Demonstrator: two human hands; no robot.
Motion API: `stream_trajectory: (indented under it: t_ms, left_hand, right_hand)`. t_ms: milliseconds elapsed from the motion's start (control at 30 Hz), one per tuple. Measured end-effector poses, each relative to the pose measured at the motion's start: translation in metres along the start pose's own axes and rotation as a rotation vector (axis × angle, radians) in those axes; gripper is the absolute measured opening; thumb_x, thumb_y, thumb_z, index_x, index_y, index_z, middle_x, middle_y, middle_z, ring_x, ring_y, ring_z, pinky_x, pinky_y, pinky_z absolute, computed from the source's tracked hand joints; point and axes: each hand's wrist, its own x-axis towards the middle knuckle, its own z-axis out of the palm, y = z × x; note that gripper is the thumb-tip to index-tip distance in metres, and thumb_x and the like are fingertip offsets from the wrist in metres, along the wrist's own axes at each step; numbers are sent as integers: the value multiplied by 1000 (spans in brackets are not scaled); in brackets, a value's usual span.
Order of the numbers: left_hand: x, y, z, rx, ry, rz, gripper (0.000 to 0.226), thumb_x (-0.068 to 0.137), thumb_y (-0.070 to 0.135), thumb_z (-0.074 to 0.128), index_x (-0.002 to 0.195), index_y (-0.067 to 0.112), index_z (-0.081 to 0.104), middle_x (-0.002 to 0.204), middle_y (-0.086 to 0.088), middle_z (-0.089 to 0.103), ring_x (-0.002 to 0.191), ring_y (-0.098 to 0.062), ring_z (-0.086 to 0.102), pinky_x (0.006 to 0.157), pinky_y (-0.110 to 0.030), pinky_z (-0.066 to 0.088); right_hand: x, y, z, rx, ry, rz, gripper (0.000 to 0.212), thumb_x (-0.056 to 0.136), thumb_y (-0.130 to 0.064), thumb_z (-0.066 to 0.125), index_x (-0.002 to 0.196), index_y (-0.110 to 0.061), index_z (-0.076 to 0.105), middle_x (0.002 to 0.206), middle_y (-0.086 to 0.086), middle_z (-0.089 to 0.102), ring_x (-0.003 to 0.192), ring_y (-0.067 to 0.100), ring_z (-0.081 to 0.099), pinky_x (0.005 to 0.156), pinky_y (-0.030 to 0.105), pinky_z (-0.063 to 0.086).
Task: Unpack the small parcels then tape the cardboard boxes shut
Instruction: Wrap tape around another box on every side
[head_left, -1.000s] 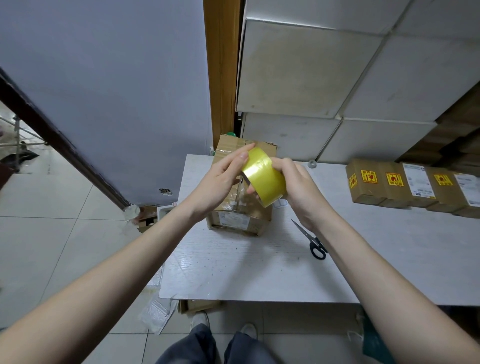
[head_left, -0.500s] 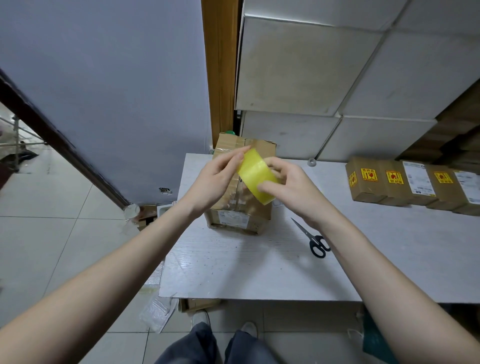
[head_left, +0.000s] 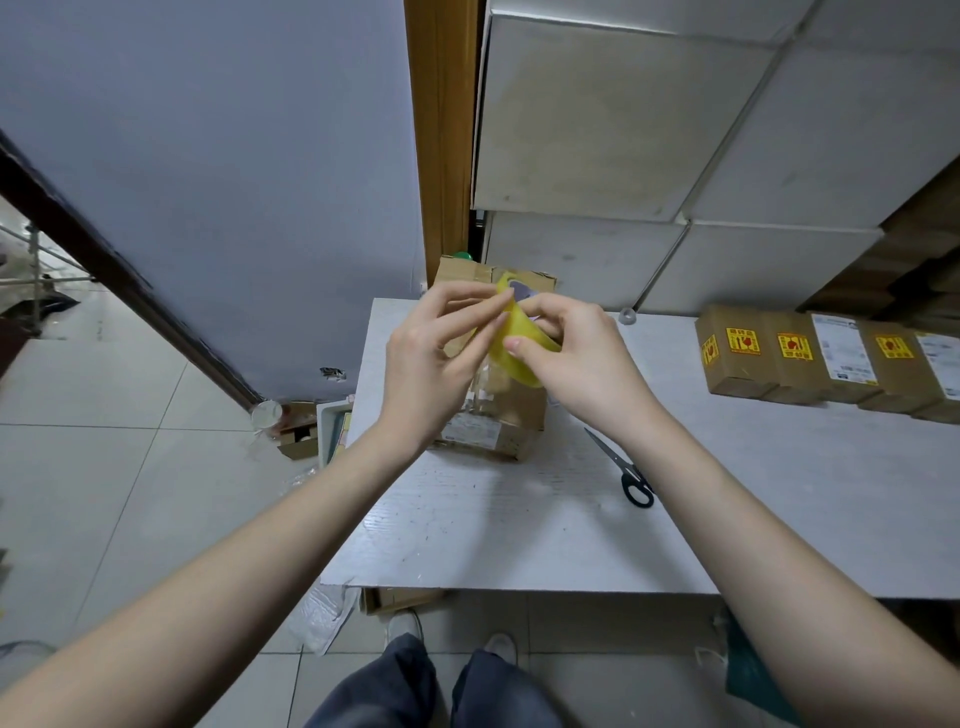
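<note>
A yellow roll of packing tape (head_left: 514, 358) is held up above a brown cardboard box (head_left: 511, 410) that stands at the far left of the white table (head_left: 519, 525). My right hand (head_left: 576, 358) grips the roll, thumb on its outer face and fingers through its core. My left hand (head_left: 431, 358) has its fingertips at the roll's upper left edge, touching the tape surface. The box's top is mostly hidden behind both hands.
Black-handled scissors (head_left: 623, 470) lie on the table right of the box. A row of small brown parcels (head_left: 826, 358) with yellow and red stickers lines the right side. Large pale cartons (head_left: 623, 130) are stacked behind. Scrap cardboard and plastic (head_left: 298, 436) litter the floor at left.
The roll has turned in my right hand, so its opening now faces up. My left fingers have slid along its rim. Both hands have stayed above the box.
</note>
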Motion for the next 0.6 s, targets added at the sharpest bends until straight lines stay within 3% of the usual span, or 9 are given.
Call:
stream_trajectory:
  t_ms: [133,267,533,600]
  left_hand:
    - [2,7,-2,-28,7,-75,15,87,10,68,100,9,75,101,-4,68,96,-13,65,85,-30,52]
    - [16,10,-6,-143,-53,-254,4,81,9,74,85,6,75,91,-5,69,85,-1,62,75,-7,40]
    - [30,6,-7,-5,-230,-266,9,89,10,64,81,13,65,88,5,55,81,-4,53,73,-5,35]
    - [33,4,-6,100,-322,-220,10,93,11,58,85,11,62,87,7,47,85,-11,46,78,-16,37]
  right_hand:
    - [0,0,1,-7,9,19,14,85,-17,65,98,-22,68,89,-2,73,92,19,62,86,42,51]
    - [-1,1,0,-15,-11,32,15,85,-16,65,97,-25,67,82,-5,70,86,20,61,79,42,53]
    - [1,2,0,-138,-26,-7,16,84,-17,65,99,-22,68,84,-3,67,89,22,60,79,37,50]
    - [1,4,0,-149,-25,-13,16,84,-18,65,99,-21,68,84,-4,67,90,21,59,79,35,49]
